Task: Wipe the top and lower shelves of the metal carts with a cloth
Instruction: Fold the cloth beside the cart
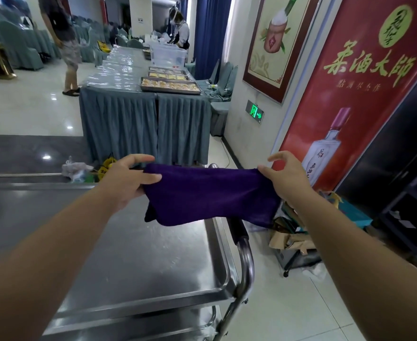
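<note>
From the head view, both hands hold a soft, dark purple terry cloth (210,195) stretched in the air above the far right corner of the shiny steel cart's top shelf (133,254): the left hand (126,179) pinches one end, the right hand (285,175) the other. It sags limply, looks light, and would likely wipe best bunched flat under one palm.

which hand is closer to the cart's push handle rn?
Right. The right hand pinches the purple cloth almost directly above the cart handle; the left hand grips the cloth's other end, over the top shelf, farther from the handle.
</note>
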Demonstrator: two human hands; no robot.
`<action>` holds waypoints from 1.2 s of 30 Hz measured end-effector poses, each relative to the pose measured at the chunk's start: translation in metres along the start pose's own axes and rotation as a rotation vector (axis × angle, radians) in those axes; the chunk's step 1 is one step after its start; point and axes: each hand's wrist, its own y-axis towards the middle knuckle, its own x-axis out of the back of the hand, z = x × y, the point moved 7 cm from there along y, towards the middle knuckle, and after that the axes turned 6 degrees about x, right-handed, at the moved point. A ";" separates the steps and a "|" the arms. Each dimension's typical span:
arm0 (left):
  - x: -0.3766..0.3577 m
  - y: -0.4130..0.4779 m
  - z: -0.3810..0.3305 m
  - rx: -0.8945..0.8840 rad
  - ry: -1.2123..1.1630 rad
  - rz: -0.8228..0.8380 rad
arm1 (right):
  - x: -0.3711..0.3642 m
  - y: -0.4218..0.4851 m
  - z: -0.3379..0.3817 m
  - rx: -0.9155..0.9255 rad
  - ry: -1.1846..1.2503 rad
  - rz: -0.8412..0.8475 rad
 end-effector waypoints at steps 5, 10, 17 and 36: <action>0.003 -0.018 -0.009 -0.044 0.207 -0.071 | 0.013 -0.006 -0.008 -0.123 0.275 0.071; -0.003 -0.030 -0.013 -0.106 0.355 -0.128 | 0.022 -0.022 -0.012 -0.140 0.356 0.275; -0.031 -0.043 -0.012 -0.198 0.786 -0.007 | 0.054 -0.021 -0.021 0.093 0.034 0.102; -0.038 0.117 0.074 0.146 0.468 0.165 | -0.017 0.077 -0.127 -0.270 0.201 0.232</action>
